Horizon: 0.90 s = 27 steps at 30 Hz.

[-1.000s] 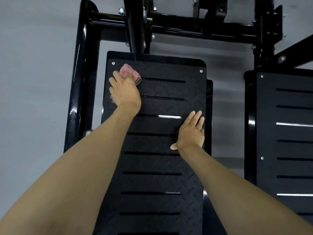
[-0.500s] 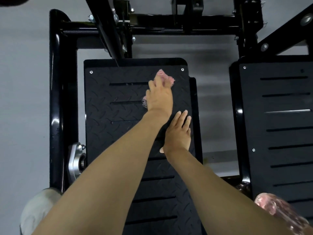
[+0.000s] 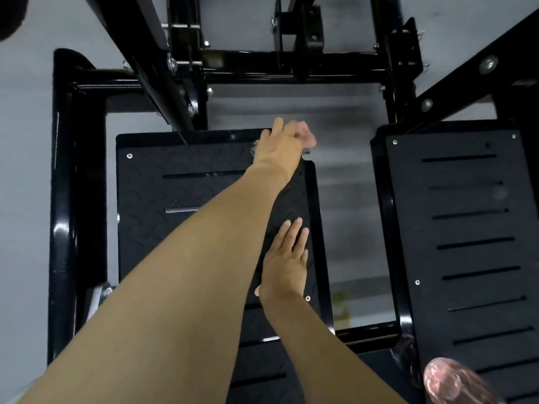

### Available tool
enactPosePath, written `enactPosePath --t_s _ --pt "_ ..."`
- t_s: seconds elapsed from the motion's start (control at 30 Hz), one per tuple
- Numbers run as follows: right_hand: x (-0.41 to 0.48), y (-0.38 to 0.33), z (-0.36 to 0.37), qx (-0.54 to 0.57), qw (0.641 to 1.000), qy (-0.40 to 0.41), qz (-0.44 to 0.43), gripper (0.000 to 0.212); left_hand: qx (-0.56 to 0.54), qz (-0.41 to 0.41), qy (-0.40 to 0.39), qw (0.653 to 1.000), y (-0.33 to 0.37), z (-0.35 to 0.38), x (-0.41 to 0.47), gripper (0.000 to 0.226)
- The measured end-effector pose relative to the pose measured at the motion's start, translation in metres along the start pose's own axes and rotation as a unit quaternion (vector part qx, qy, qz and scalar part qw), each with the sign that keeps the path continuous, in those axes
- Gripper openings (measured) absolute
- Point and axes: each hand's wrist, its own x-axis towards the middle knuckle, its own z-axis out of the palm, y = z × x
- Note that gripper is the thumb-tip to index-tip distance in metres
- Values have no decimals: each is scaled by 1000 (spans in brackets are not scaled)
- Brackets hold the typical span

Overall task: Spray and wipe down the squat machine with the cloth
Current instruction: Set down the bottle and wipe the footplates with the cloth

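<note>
Nearest, right hand (image 3: 287,258): flat, fingers spread, pressing the footplate (image 3: 175,243) beside its right edge.
Farther, left hand (image 3: 277,145): fingers bunched round the pink cloth (image 3: 306,136), blurred, at the plate's far right corner.
Next stroke: likely along the plate's length, toward the person.

Matt tread-pattern metal footplate (image 3: 163,228), glossy black frame (image 3: 77,199), pink cloth (image 3: 306,137)

Left hand (image 3: 277,147) travels across the left footplate (image 3: 151,228): far-left corner, then right of middle, now the far-right corner. Its pink cloth (image 3: 306,137) now pokes past the plate's edge (blurred). A pinkish translucent object (image 3: 455,383) enters at lower right.
</note>
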Motion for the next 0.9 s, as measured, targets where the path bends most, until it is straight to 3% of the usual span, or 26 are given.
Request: enactPosePath --t_s 0.1,0.2,0.67,0.9 --pt "-1 0 0 -14 1000 -11 0 128 125 37 -30 991 -11 6 -2 80" --pt "-1 0 -1 -25 1000 -16 2 131 174 22 -21 984 -32 5 -12 88" --pt "-4 -6 -12 -82 996 -42 11 140 164 -182 -26 969 -172 14 -109 80" --pt "-1 -5 -10 -123 991 -50 10 142 79 -269 15 960 -207 23 -137 72"
